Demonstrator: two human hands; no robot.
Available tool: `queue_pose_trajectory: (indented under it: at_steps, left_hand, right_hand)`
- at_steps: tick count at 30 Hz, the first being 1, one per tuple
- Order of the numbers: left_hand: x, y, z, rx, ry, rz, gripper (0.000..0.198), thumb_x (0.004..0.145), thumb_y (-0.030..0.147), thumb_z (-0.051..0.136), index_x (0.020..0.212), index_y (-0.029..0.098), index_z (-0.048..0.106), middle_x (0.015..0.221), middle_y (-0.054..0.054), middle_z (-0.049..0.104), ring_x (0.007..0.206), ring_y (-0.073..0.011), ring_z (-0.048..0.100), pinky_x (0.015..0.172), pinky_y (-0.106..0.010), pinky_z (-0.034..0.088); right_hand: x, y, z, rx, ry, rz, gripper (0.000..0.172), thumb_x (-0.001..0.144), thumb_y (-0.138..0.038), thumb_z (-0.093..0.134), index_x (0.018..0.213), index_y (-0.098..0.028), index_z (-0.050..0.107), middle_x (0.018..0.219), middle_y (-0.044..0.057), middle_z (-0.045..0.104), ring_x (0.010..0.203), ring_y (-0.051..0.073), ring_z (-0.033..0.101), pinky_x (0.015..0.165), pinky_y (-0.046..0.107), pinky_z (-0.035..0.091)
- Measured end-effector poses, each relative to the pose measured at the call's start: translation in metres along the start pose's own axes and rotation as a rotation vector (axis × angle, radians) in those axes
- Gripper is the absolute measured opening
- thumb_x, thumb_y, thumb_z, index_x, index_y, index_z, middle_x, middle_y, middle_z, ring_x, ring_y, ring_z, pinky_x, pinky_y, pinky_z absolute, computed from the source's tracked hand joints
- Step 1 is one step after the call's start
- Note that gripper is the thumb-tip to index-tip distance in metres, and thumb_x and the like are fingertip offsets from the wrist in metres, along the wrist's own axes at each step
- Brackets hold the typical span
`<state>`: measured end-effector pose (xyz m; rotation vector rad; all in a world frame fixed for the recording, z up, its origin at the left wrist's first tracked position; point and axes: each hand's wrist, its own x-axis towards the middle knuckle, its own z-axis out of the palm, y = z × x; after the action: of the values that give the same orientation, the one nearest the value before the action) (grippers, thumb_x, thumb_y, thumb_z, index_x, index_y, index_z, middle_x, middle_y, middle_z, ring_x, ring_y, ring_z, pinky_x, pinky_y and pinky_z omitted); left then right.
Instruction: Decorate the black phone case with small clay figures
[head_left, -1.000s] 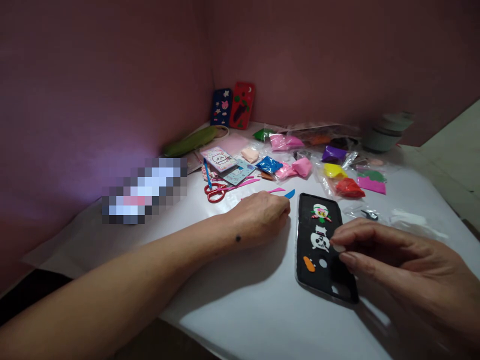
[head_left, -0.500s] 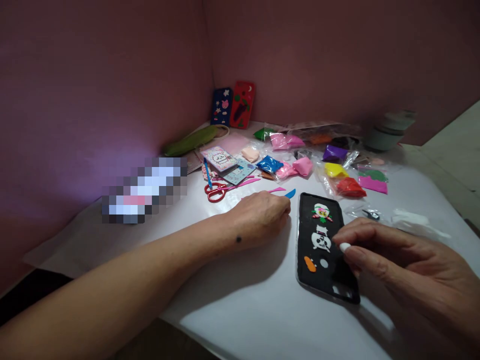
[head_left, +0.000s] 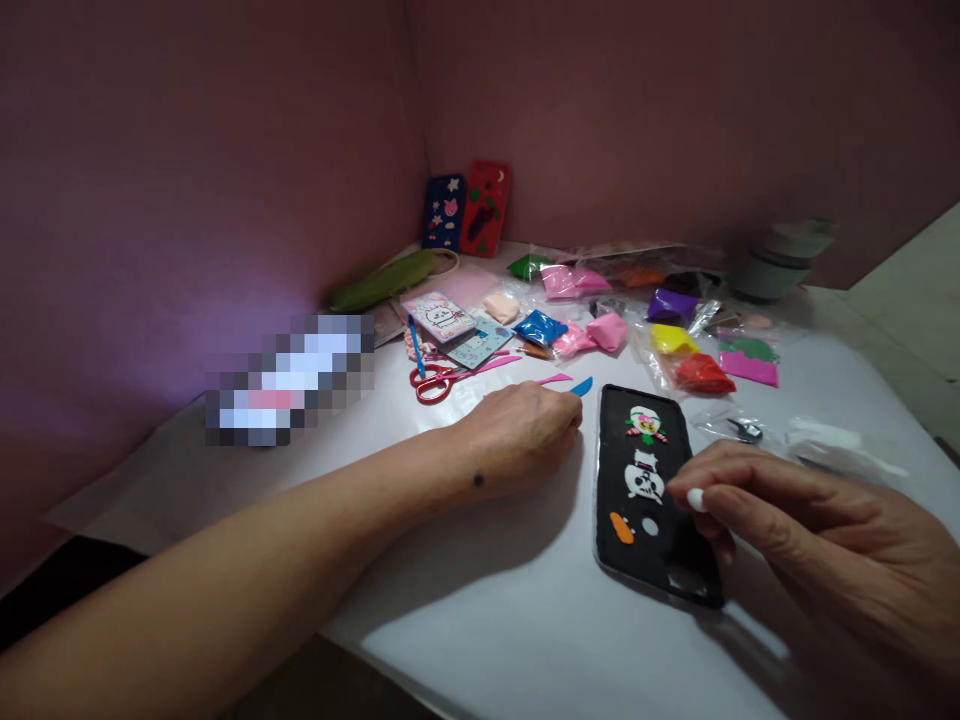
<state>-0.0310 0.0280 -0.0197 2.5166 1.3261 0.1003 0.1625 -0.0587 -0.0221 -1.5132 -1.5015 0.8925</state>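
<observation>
Currently, the right hand pinches a white lump beside the black case; left of the case, the left hand has curled fingers, though whether they grip anything is unclear.

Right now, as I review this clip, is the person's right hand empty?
No, the right hand has a small white piece pinched between its fingertips.

Left hand curled, right hand pinching
Left forearm slants in, palm down — fingers folded under; right thumb and forefinger drawn close.
</observation>
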Motion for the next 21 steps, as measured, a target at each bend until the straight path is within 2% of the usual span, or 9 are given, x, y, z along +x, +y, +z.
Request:
queue_pose_trajectory:
  at_steps: [4, 11, 18, 21]
  left_hand:
    - [0.0, 0.0, 0.0, 0.007, 0.004, 0.003, 0.031, 0.084, 0.019, 0.042, 0.1, 0.019, 0.068, 0.093, -0.01, 0.072, 0.082, -0.0259, 0.066, 0.065, -0.034, 0.047]
    - [0.0, -0.001, 0.001, 0.02, 0.006, 0.01, 0.031, 0.085, 0.019, 0.041, 0.1, 0.019, 0.068, 0.093, -0.011, 0.072, 0.083, -0.0264, 0.066, 0.066, -0.035, 0.048]
    - [0.001, 0.001, 0.0, 0.029, -0.004, 0.004, 0.032, 0.085, 0.018, 0.041, 0.101, 0.018, 0.068, 0.093, -0.011, 0.072, 0.084, -0.0261, 0.066, 0.067, -0.035, 0.049]
    - [0.001, 0.0, 0.0, 0.034, -0.004, 0.007, 0.032, 0.085, 0.018, 0.041, 0.101, 0.019, 0.068, 0.093, -0.01, 0.072, 0.082, -0.0263, 0.066, 0.066, -0.035, 0.048]
  right_hand:
    - [0.001, 0.003, -0.005, 0.028, -0.097, 0.029, 0.022, 0.077, -0.048, 0.065, 0.073, -0.027, 0.069, 0.069, 0.0, 0.065, 0.06, 0.017, 0.058, 0.048, 0.024, 0.045]
    - [0.001, 0.001, -0.004, 0.098, -0.032, 0.125, 0.022, 0.066, -0.045, 0.075, 0.078, -0.028, 0.071, 0.081, 0.002, 0.07, 0.068, 0.022, 0.064, 0.054, 0.03, 0.054]
    - [-0.002, 0.013, -0.006, 0.072, 0.004, 0.108, 0.03, 0.072, -0.048, 0.071, 0.097, -0.031, 0.072, 0.095, 0.003, 0.073, 0.08, 0.027, 0.07, 0.061, 0.031, 0.058]
    - [0.0, 0.017, -0.012, 0.023, -0.079, 0.064, 0.026, 0.074, -0.044, 0.071, 0.097, -0.031, 0.072, 0.094, 0.002, 0.073, 0.08, 0.024, 0.07, 0.061, 0.028, 0.057]
